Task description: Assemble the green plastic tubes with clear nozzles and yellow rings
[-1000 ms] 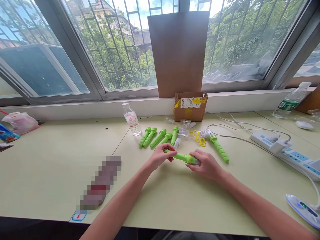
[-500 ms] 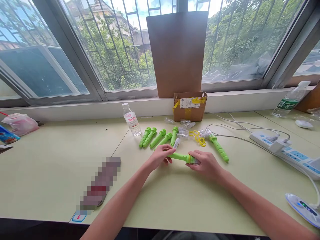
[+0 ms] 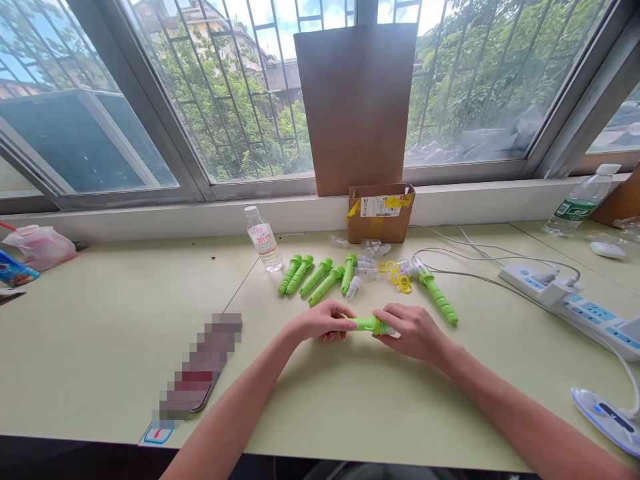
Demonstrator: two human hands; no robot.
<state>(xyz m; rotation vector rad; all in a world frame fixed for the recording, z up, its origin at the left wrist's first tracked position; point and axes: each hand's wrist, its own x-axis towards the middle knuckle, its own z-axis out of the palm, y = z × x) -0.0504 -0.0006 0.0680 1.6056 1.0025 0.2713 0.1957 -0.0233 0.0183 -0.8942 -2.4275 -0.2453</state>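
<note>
A green plastic tube with a yellow ring lies level between my two hands. My left hand is closed round its left part, which the fingers hide. The fingers of my right hand wrap the clear ribbed cap at the other end, and only some of that cap shows. Several similar green tubes lie just beyond my hands. Clear caps and yellow rings are scattered beside them. Off to the right rests a green tube with a clear cap.
A cardboard box stands by the window ledge, a water bottle left of it. On the right are a power strip with cables and a white device. A phone lies at the left.
My left hand has come slightly lower and right along the green tube, covering more of it. The tube now lies more level. My right hand stays at the capped end.
</note>
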